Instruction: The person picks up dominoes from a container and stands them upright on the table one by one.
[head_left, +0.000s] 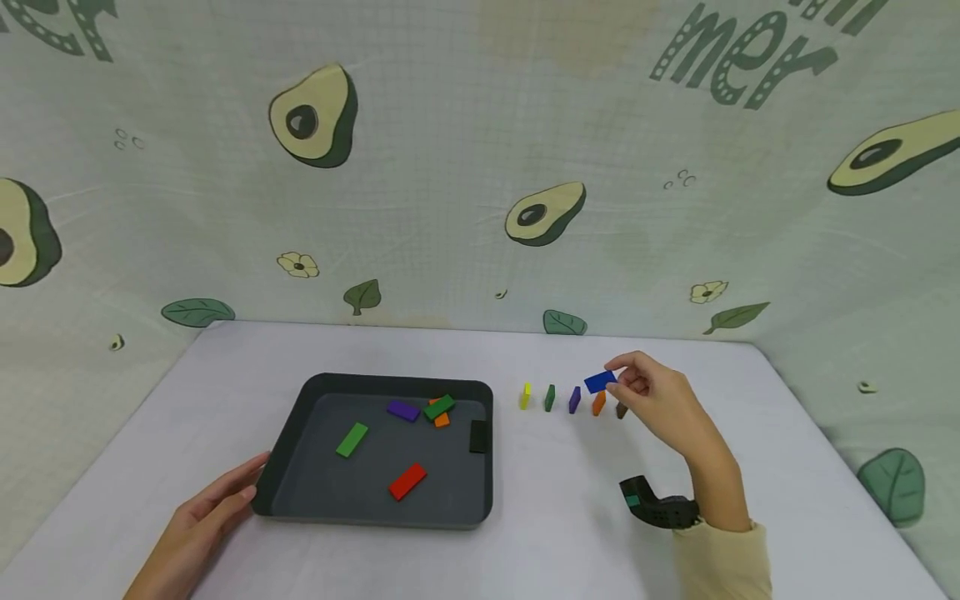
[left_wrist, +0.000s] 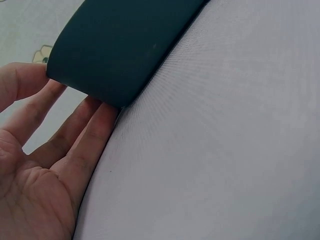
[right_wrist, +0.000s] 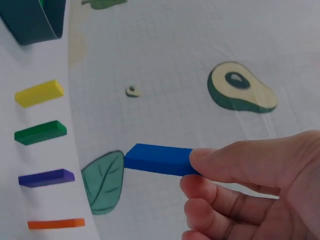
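Between thumb and fingers, my right hand pinches a blue domino block by one end. It is above the table, over the right end of a row of standing domino blocks: yellow, dark green, purple, orange and brown, the last partly hidden by the hand. With fairly straight fingers my left hand touches the left side of a dark grey tray. In the left wrist view its fingertips meet the tray's outer wall.
Inside the tray lie loose blocks: light green, red, purple, black, and a dark green one across an orange one. A patterned cloth hangs behind the white table.
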